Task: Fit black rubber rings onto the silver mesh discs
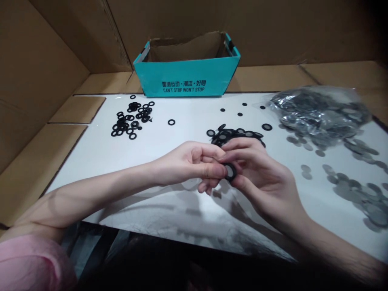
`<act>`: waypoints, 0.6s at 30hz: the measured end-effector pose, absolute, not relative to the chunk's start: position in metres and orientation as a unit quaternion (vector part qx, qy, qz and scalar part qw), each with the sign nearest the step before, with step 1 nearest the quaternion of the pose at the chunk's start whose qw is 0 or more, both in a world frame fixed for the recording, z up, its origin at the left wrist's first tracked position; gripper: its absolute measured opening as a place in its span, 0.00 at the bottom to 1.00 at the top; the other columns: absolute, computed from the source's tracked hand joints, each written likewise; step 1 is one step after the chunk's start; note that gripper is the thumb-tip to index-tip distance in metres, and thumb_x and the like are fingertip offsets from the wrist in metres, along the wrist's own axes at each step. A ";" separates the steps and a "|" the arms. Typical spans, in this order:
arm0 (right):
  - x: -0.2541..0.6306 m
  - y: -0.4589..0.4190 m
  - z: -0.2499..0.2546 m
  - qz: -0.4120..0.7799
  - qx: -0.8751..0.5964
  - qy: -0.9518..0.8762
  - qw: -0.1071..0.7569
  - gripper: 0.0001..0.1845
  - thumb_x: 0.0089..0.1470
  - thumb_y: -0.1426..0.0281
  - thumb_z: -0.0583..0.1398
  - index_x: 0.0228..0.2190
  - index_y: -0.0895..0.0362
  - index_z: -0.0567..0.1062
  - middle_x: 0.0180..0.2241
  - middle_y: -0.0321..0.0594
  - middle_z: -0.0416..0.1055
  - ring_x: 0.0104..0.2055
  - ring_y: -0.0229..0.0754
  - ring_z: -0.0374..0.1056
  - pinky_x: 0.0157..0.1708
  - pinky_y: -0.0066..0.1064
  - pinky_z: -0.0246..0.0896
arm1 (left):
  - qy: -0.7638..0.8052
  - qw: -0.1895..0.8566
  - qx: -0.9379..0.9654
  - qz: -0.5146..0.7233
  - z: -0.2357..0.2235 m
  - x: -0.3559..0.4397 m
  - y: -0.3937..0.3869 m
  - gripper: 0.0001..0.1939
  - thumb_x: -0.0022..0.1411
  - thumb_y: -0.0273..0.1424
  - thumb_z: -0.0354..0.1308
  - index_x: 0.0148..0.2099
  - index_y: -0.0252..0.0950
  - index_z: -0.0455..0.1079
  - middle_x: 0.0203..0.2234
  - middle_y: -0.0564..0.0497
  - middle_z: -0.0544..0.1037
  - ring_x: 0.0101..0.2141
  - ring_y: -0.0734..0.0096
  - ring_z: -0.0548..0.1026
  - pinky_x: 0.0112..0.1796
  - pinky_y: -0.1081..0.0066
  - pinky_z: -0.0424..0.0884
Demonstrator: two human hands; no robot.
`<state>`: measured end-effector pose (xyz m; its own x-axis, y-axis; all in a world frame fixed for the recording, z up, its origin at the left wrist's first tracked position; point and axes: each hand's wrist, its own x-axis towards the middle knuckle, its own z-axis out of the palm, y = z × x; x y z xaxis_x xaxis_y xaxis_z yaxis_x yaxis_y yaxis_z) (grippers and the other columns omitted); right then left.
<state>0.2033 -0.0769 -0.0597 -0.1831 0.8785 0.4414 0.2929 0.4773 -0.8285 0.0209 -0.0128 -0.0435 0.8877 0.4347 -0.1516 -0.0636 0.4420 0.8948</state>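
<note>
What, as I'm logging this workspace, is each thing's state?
Rimmed disc, held.
Left hand, pinching rimmed disc.
Right hand, gripping it too.
Disc pile, heaped, partly hidden.
Black rings, mostly clustered.
Small black pieces, scattered.
Teal box, upright, open-topped.
Clear bag, bulging; closure unclear.
Grey discs, lying loose.

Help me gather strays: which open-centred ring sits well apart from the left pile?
The lone ring in front of the teal box; the other rings cluster to its left.

Brown cardboard walls [287, 32] rise behind a white tabletop [194, 111].
</note>
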 end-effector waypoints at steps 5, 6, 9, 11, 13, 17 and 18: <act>0.205 -0.076 -0.058 0.248 -0.406 -0.739 0.478 0.08 0.54 0.70 0.63 0.38 0.51 0.76 0.43 0.44 0.68 0.48 0.46 0.67 0.38 0.35 0.68 | 0.191 0.828 0.506 0.150 -0.044 0.021 -0.013 0.12 0.57 0.32 0.67 0.38 0.30 0.69 0.21 0.55 0.74 0.20 0.82 0.72 0.23 0.81 0.69; 0.206 -0.074 -0.057 0.232 -0.409 -0.743 0.476 0.08 0.53 0.70 0.63 0.38 0.51 0.76 0.43 0.44 0.68 0.48 0.46 0.67 0.39 0.36 0.68 | 0.193 0.822 0.514 0.148 -0.043 0.021 -0.011 0.11 0.57 0.30 0.67 0.38 0.30 0.69 0.21 0.55 0.75 0.20 0.82 0.72 0.24 0.80 0.69; 0.217 -0.067 -0.055 0.175 -0.428 -0.753 0.468 0.08 0.54 0.72 0.63 0.37 0.49 0.77 0.40 0.42 0.70 0.45 0.47 0.67 0.43 0.40 0.65 | 0.220 0.751 0.597 0.175 -0.037 0.014 0.004 0.13 0.56 0.28 0.66 0.43 0.30 0.70 0.24 0.54 0.76 0.21 0.81 0.73 0.25 0.78 0.71; 0.230 -0.060 -0.054 0.140 -0.444 -0.761 0.452 0.10 0.54 0.73 0.62 0.39 0.49 0.77 0.37 0.41 0.71 0.43 0.46 0.68 0.43 0.41 0.63 | 0.273 0.627 0.696 0.220 -0.028 0.003 0.022 0.14 0.58 0.30 0.63 0.45 0.29 0.72 0.24 0.53 0.76 0.22 0.78 0.73 0.25 0.75 0.70; 0.245 -0.052 -0.054 0.100 -0.464 -0.773 0.420 0.11 0.54 0.74 0.63 0.39 0.49 0.77 0.37 0.42 0.73 0.41 0.46 0.68 0.42 0.41 0.62 | 0.339 0.460 0.782 0.251 -0.017 -0.014 0.044 0.11 0.58 0.31 0.62 0.42 0.29 0.74 0.23 0.52 0.76 0.24 0.76 0.74 0.27 0.74 0.68; 0.266 -0.045 -0.051 0.053 -0.473 -0.802 0.360 0.14 0.54 0.70 0.64 0.43 0.50 0.77 0.39 0.44 0.76 0.42 0.48 0.70 0.42 0.42 0.62 | 0.489 0.146 0.851 0.127 -0.003 -0.059 0.086 0.13 0.59 0.38 0.61 0.41 0.33 0.76 0.27 0.50 0.76 0.27 0.74 0.71 0.30 0.70 0.63; 0.269 -0.047 -0.049 0.050 -0.475 -0.803 0.356 0.15 0.53 0.69 0.64 0.44 0.50 0.77 0.41 0.45 0.76 0.43 0.48 0.70 0.43 0.42 0.62 | 0.516 0.087 0.848 0.079 -0.002 -0.071 0.095 0.15 0.59 0.40 0.61 0.40 0.34 0.76 0.27 0.51 0.75 0.28 0.74 0.69 0.30 0.69 0.61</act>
